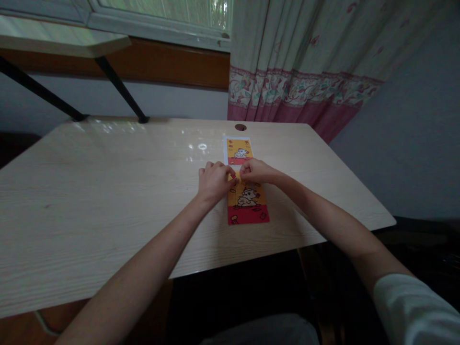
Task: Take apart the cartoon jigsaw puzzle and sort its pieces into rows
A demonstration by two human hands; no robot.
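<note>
**Two hands pinching the top edge of a small yellow card**

Both hands meet at the upper edge of the near card point(247, 201), which lies flat on the bench point(108, 201), a little right of the middle. The left hand point(214, 181) is curled, and its fingertips press on the top left corner of the card. The right hand point(256, 171) is also curled and pinches the top edge just beside the left one. A second card point(238, 151) with the same picture lies just behind them, toward the cable hole point(240, 127).

I think the main risk is a tear or a crease: the two hands grip very close together, so if they pull in different directions the thin edge can rip. The card can also slide on the smooth bench and push the far card out of its place.

The fingers cover the top edge, so I cannot tell if it is lifted, folded or peeled. Whether the two cards touch or are joined is hidden too. The small print is too dim to read. The far card has a white border, perhaps a sleeve.
</note>
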